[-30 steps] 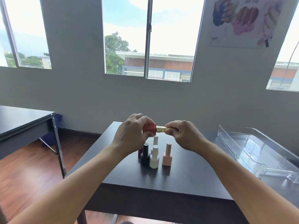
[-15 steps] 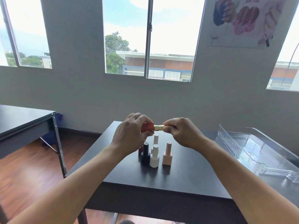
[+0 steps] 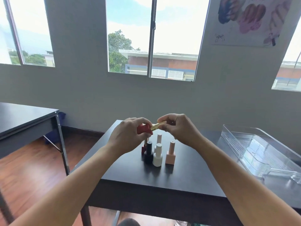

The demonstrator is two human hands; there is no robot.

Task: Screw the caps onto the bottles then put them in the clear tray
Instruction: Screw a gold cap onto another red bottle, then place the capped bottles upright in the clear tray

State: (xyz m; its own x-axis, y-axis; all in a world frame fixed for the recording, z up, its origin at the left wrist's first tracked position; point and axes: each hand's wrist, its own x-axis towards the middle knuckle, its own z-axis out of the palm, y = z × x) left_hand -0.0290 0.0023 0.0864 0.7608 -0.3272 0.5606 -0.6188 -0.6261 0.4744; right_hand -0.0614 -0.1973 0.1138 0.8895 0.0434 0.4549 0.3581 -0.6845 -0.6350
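No text reads clearly. The poster (image 3: pixel 249 20) has blurred letters at its top edge. They cannot be made out.

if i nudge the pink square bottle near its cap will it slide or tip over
The pink square bottle probably tips before it slides: its tall narrow cap rises well above a small base. The flat square base means it likely won't roll afterwards. It would probably knock the white bottle standing close beside it on the dark table.
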